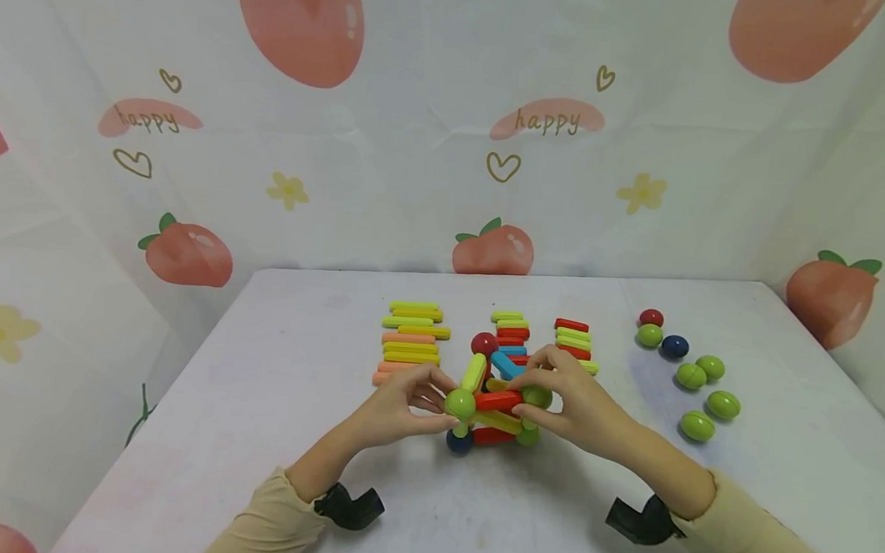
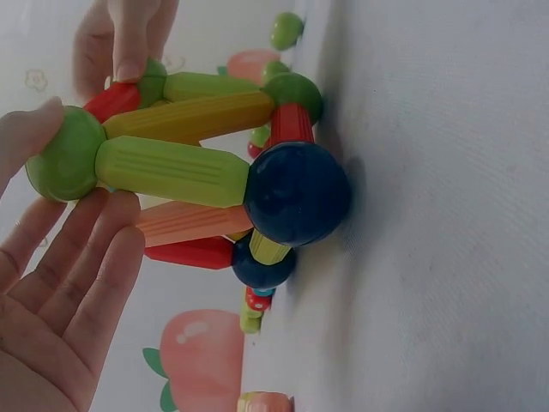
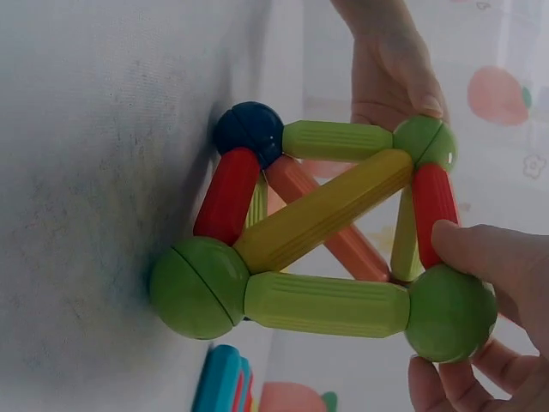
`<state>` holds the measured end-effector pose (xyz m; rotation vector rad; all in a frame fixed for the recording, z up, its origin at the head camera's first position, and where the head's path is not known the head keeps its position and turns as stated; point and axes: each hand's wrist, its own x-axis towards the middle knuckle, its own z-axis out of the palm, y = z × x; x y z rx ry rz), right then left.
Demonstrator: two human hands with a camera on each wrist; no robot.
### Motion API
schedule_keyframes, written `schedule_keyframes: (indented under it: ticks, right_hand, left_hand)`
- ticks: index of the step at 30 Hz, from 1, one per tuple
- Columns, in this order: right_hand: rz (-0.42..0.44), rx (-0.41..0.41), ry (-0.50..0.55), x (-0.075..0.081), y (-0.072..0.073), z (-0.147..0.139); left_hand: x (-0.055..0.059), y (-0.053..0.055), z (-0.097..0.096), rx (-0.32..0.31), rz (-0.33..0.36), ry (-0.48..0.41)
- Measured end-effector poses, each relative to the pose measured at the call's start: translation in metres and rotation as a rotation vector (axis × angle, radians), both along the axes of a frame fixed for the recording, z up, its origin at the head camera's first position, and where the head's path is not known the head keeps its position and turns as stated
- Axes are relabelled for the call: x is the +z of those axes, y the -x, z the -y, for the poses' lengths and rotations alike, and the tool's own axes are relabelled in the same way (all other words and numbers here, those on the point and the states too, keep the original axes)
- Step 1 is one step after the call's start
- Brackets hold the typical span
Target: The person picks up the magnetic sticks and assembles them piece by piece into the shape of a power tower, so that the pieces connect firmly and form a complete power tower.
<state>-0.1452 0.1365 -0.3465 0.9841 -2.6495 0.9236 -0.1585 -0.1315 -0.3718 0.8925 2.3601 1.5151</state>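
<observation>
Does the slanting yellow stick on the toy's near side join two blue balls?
No, the right wrist view shows that yellow stick running between two green balls.

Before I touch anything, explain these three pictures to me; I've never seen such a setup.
No machine here: someone works bare-handed, with a left grip and a right grip. The wide picture comes from a head-worn camera; the other two come from the left and right wrists. The grips hold a ball-and-rod frame: the left by a light green ball at an upper corner, the right where a red rod meets a second green ball. On the white tabletop lie loose rods in three groups farther back, and seven loose balls off to the right: five green, one red, one dark blue.
</observation>
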Motion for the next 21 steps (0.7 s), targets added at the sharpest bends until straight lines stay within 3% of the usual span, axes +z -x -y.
schedule_keyframes:
  ticks: [8,11,16,21]
  right_hand:
    - [0.068,0.05,0.106,0.001,0.011,-0.013]
    - [0.085,-0.019,0.127,0.001,0.028,-0.027]
    - [0.23,-0.193,-0.032,-0.008,0.058,-0.053]
    - [0.348,-0.23,-0.22,-0.029,0.075,-0.067]
  left_hand:
    - [0.001,0.0,0.002,-0.009,-0.009,0.014]
    - [0.002,0.0,0.005,-0.009,-0.011,0.026]
    - [0.002,0.001,0.011,-0.015,-0.025,0.031]
    - [0.0,0.002,0.014,-0.021,-0.025,0.026]
